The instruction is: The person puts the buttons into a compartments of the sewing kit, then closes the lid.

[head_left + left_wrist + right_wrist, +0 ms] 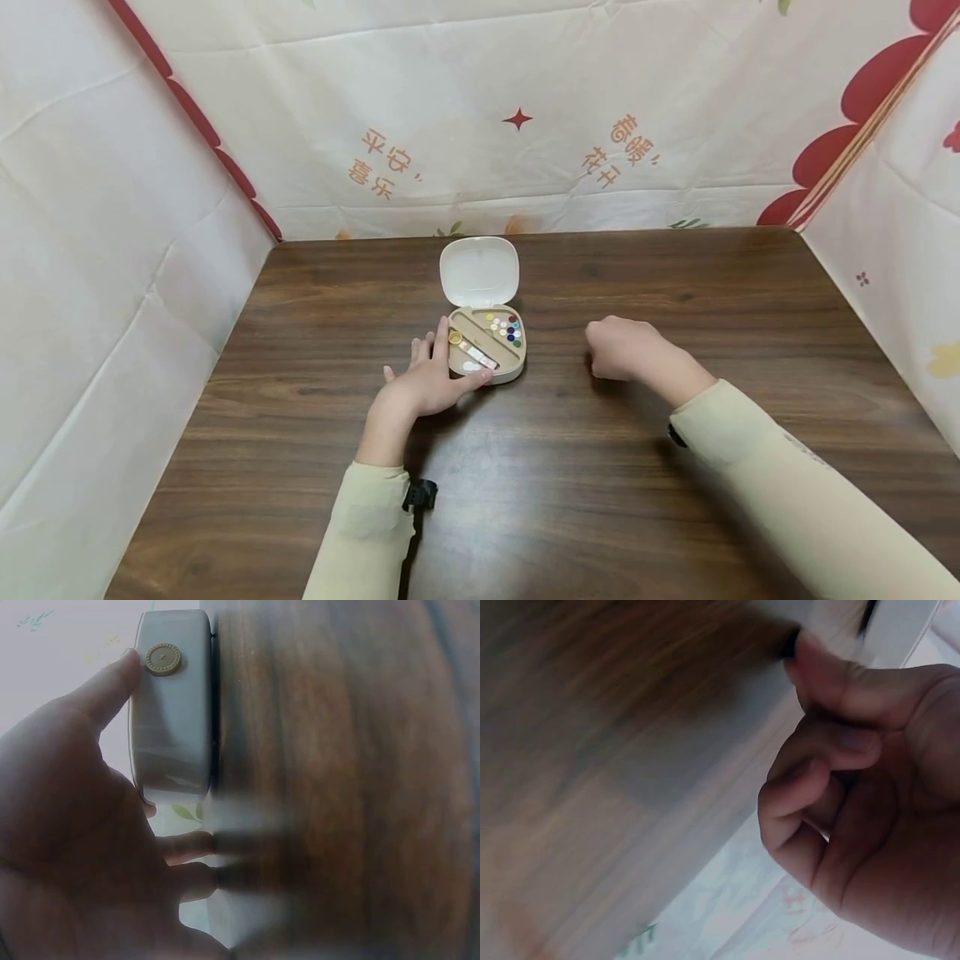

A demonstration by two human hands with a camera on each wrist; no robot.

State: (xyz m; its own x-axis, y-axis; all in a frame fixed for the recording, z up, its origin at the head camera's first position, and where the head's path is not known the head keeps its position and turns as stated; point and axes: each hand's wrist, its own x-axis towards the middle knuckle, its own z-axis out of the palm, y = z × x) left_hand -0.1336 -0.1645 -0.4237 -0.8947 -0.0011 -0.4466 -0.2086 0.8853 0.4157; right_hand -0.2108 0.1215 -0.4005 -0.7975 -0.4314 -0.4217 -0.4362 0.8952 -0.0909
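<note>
A small white hinged box (507,377), likely a sewing kit, stands on the table with its lid (480,271) raised. Several coloured buttons (512,332) lie in its far right compartment. A gold ring-shaped piece (455,337) and a slim labelled strip (480,357) sit nearer the left. My left hand (423,387) rests against the box's left and front sides, fingers fairly straight, thumb near the round brown catch (163,659). To the right of the box, my right hand (618,348) pinches a small dark thing (790,645) low over the table, other fingers curled; its kind cannot be told.
The dark wooden table (540,492) runs back to a white printed cloth (465,117) hanging behind it. More white cloth closes off the left and right sides. A black band (420,495) sits at the left wrist.
</note>
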